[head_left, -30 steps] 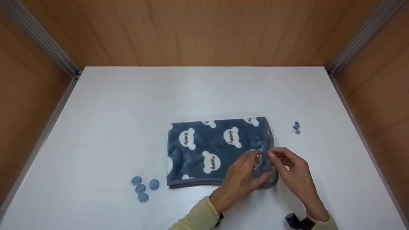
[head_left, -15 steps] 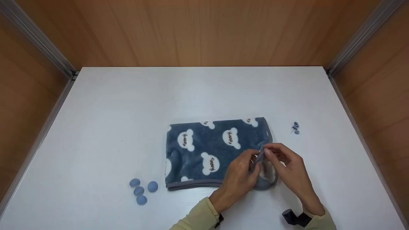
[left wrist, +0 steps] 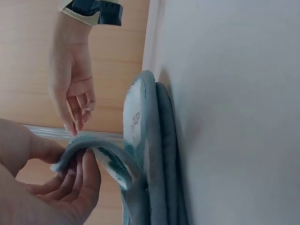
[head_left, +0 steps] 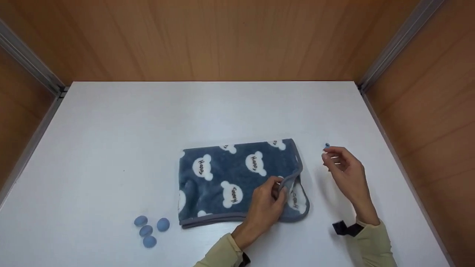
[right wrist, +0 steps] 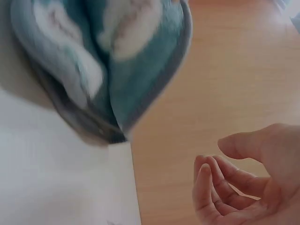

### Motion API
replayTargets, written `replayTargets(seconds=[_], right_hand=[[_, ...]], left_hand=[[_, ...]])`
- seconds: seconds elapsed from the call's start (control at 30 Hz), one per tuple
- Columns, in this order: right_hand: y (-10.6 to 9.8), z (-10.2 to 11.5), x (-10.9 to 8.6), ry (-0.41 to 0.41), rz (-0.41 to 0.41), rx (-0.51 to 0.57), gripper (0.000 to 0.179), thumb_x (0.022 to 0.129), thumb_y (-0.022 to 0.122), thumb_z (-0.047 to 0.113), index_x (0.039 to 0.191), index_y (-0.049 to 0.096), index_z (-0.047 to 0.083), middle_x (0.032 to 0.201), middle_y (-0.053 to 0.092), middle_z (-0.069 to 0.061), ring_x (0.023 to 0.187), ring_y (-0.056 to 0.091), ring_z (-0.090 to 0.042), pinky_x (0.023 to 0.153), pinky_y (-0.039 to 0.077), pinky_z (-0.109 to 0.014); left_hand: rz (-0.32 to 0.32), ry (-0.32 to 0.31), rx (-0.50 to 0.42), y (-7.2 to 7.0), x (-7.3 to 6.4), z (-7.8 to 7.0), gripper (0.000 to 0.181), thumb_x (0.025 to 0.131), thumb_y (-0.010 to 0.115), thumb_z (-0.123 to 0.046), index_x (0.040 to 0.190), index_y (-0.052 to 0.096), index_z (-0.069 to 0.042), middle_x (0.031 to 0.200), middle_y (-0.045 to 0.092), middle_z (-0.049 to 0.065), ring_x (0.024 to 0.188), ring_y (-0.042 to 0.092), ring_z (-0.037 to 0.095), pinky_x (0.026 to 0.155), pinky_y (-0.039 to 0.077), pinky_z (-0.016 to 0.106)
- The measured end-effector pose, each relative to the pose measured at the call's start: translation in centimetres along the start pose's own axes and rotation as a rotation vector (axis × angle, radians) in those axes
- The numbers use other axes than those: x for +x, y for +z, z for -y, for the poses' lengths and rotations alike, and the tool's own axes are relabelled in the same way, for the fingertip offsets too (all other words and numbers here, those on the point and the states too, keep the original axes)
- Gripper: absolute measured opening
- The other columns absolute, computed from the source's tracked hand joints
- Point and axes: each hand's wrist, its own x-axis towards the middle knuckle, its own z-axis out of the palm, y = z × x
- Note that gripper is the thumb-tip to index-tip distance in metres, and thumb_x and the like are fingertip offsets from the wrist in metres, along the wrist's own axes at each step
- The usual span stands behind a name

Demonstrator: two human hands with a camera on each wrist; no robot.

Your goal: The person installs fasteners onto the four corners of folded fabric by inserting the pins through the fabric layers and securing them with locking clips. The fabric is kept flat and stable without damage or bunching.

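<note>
A folded blue fleece blanket (head_left: 219, 170) with white bear heads lettered "Happy" lies on the table. My left hand (head_left: 265, 205) pinches the lifted edge of its top layer at the near right corner, thumb on one side and fingers on the other. In the left wrist view the raised flap (left wrist: 110, 159) curves up, exposing a pale underside. My right hand (head_left: 349, 176) is off the blanket, to its right, fingers loosely bent and thumb apart. The right wrist view shows nothing between these fingers (right wrist: 234, 180). Small blue-headed pins (head_left: 327, 145) show just past the fingertips, partly hidden by them.
Several round blue domed pieces (head_left: 146, 230) lie left of the blanket on the white table (head_left: 207, 111). Wooden panels (head_left: 222, 40) with metal corner strips wall in the back and sides. Each wrist wears a black strap.
My right hand has let go of the blanket edge and moved right to the pins. My left hand keeps hold of the edge, which now stands folded back. The head view has shifted slightly.
</note>
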Motion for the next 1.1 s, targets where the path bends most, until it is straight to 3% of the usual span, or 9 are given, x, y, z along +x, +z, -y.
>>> replayTargets(seconds=[0.3, 0.47, 0.7, 0.93, 1.1], right_hand=[[-1.2, -2.3, 1.9, 0.041, -0.079, -0.183, 0.029, 0.1, 0.07, 0.018, 0.122, 0.067, -0.001, 0.108, 0.07, -0.015, 0.086, 0.061, 0.0, 0.077, 0.046, -0.009], [-1.7, -3.8, 2.7, 0.047, -0.105, -0.252, 0.026, 0.098, 0.07, 0.012, 0.119, 0.068, -0.002, 0.109, 0.07, -0.019, 0.088, 0.064, -0.016, 0.074, 0.043, -0.008], [-1.7, -5.1, 3.8, 0.055, -0.018, -0.311, 0.024, 0.097, 0.069, 0.004, 0.117, 0.065, -0.008, 0.113, 0.067, -0.026, 0.098, 0.067, -0.038, 0.074, 0.04, -0.006], [-1.9, -6.0, 4.3, 0.104, 0.119, -0.352, 0.024, 0.1, 0.066, 0.012, 0.117, 0.065, -0.005, 0.115, 0.066, -0.026, 0.103, 0.064, -0.04, 0.08, 0.048, -0.029], [-1.8, -6.6, 4.3, 0.144, 0.196, -0.349, 0.026, 0.103, 0.063, 0.016, 0.121, 0.065, -0.002, 0.117, 0.066, -0.023, 0.106, 0.062, -0.036, 0.081, 0.048, -0.031]], left_hand=[[0.004, -0.055, 0.01, -0.5, -0.5, 0.0, 0.015, 0.1, 0.063, -0.004, 0.113, 0.067, 0.002, 0.079, 0.064, 0.0, 0.065, 0.055, 0.002, 0.058, 0.046, 0.019], [0.021, -0.056, 0.013, -0.6, -0.5, 0.0, 0.016, 0.102, 0.062, -0.006, 0.115, 0.067, 0.001, 0.078, 0.064, -0.001, 0.064, 0.055, 0.002, 0.057, 0.046, 0.019], [-0.009, -0.037, 0.013, -0.7, -0.1, 0.0, 0.013, 0.101, 0.062, -0.005, 0.111, 0.067, 0.003, 0.075, 0.065, 0.002, 0.063, 0.057, 0.005, 0.056, 0.046, 0.019], [0.009, -0.073, 0.005, -0.5, 0.1, -0.1, 0.013, 0.1, 0.063, -0.004, 0.112, 0.067, 0.002, 0.074, 0.063, -0.001, 0.062, 0.055, 0.003, 0.054, 0.046, 0.019], [0.015, -0.082, -0.001, -0.3, 0.0, 0.0, 0.014, 0.1, 0.063, -0.004, 0.113, 0.067, 0.002, 0.074, 0.063, -0.002, 0.063, 0.054, 0.001, 0.054, 0.046, 0.019]])
